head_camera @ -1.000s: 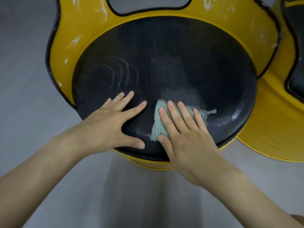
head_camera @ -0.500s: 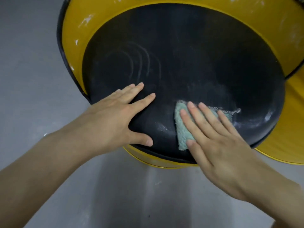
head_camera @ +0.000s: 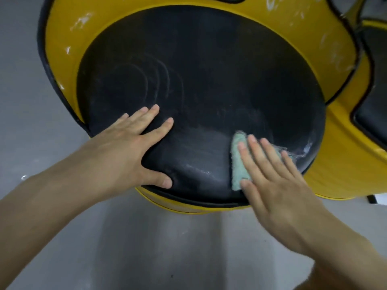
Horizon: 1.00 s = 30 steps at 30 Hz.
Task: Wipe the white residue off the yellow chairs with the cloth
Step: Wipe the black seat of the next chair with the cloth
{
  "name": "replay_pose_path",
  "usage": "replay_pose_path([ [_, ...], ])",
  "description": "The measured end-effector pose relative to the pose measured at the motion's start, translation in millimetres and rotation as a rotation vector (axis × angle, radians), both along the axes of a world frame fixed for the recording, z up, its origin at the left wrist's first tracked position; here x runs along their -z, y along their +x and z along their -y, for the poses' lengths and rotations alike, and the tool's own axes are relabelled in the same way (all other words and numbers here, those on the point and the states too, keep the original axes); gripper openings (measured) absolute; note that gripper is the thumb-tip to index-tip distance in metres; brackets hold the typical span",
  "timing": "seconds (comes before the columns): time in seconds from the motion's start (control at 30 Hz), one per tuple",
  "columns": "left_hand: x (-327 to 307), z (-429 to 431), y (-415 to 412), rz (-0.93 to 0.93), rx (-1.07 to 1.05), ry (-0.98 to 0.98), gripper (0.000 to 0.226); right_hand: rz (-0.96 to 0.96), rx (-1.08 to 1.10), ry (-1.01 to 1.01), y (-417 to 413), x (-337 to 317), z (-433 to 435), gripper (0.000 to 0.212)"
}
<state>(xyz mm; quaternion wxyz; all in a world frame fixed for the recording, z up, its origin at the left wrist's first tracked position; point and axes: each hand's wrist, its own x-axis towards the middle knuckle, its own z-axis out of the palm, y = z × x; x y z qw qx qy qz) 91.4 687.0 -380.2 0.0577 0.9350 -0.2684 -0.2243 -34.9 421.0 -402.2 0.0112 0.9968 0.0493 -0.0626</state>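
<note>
One nubby cloth [head_camera: 238, 164], round seat [head_camera: 209, 80]

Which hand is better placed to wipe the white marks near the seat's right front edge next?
Right, probably. The right hand presses the cloth flat on the black seat, just beside those white marks. The left hand lies flat and bare on the seat's other side.

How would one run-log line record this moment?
step: wipe seat | right hand: presses cloth, front right | left hand: flat on seat, front left | white residue: on back of yellow chair
</note>
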Motion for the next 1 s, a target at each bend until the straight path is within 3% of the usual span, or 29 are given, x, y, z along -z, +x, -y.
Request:
replay_pose_path([
  [0.13,-2,4,-1,0.019,0.028,0.022,0.114,0.049,0.227,0.010,3,4,-11,0.065],
  [0.27,-2,27,-4,0.055,0.117,0.037,0.116,0.084,0.081,0.110,-5,15,-70,0.067],
  [0.4,1,35,-6,0.076,0.140,0.031,0.114,0.083,0.036,0.113,-14,15,-44,0.063],
  [0.5,1,36,-9,0.094,0.128,0.042,0.113,0.101,0.196,0.085,-6,12,-1,0.065],
  [0.6,5,50,-17,0.139,0.136,0.009,0.114,0.123,0.327,0.102,1,11,-17,0.068],
  [0.7,9,64,-27,0.161,0.161,-0.028,0.113,0.128,0.129,0.103,-21,18,-48,0.065],
  [0.77,9,65,-28,0.160,0.169,-0.013,0.112,0.118,0.073,0.098,-14,16,-17,0.063],
  [0.9,6,68,-29,0.146,0.161,-0.001,0.107,0.097,0.454,0.188,26,5,55,0.062],
  [1.0,5,81,-29,0.131,0.149,-0.047,0.103,0.171,0.265,0.153,2,12,8,0.065],
])
